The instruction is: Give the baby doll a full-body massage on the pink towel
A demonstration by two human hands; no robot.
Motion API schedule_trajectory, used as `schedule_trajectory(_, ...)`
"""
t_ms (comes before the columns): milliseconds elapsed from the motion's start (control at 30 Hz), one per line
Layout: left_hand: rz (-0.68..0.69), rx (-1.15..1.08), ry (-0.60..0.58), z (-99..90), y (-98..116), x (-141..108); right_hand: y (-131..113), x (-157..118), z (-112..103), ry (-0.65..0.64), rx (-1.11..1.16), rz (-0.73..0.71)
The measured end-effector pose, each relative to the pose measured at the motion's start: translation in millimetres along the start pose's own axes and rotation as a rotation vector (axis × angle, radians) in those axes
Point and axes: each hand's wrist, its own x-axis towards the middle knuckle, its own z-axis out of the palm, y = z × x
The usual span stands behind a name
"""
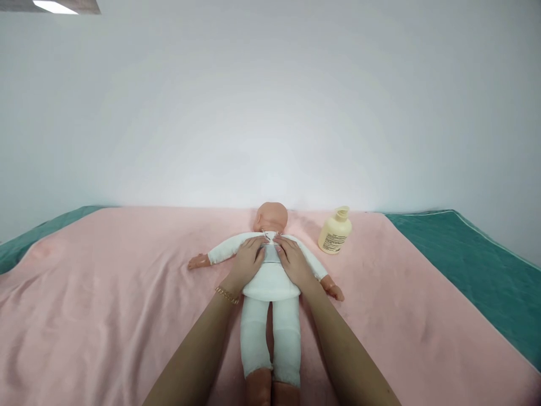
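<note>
A baby doll with a white cloth body lies stretched out, its bald head toward the wall and its arms spread to the sides. My left hand rests flat on the left of its upper body, fingers extended. On the right of the upper body, my right hand lies flat in the same way. Between the two hands shows a greyish patch on the white cloth. Neither hand grips anything. The doll's feet are out of view below.
A pale yellow pump bottle stands right of the doll's head. Beneath everything spreads a pink blanket, wrinkled at the left, over a green quilted cover. A pale wall rises behind the far edge.
</note>
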Motion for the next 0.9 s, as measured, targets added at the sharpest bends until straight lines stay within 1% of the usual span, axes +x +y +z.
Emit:
schedule_trajectory(200,-0.029,0.003,-0.029,1.6,-3,0,2,2,1,-0.069,-0.033,0.036)
schedule_trajectory(367,-0.054,-0.02,-0.055,-4.1,3,0,2,1,3,-0.06,-0.017,0.051)
schedule_trajectory(467,-0.069,-0.031,-0.128,-18.3,12,-3,-4,-1,-5,-0.016,0.032,0.044)
schedule_trajectory(567,-0.089,0.01,-0.214,-44.4,26,-7,-24,-4,-29,0.005,0.09,0.049)
schedule_trajectory(600,-0.081,0.019,-0.25,-54.9,32,-9,-34,-6,-40,-0.016,0.112,0.055)
schedule_trajectory(667,-0.043,0.014,-0.325,-75.7,45,-13,-55,-12,-64,-0.124,0.138,0.068)
schedule_trajectory(700,-0.023,0.002,-0.355,-84.8,53,-16,-65,-16,-75,-0.211,0.134,0.07)
schedule_trajectory(767,0.004,-0.033,-0.48,-98.2,66,-20,-79,-23,-90,-0.399,0.104,0.043)
schedule_trajectory(833,0.016,-0.1,-0.598,-103.7,76,-24,-85,-31,-95,-0.492,0.057,0.034)
schedule_trajectory(900,0.018,-0.168,-0.672,-102.3,81,-27,-84,-36,-93,-0.485,-0.018,0.067)
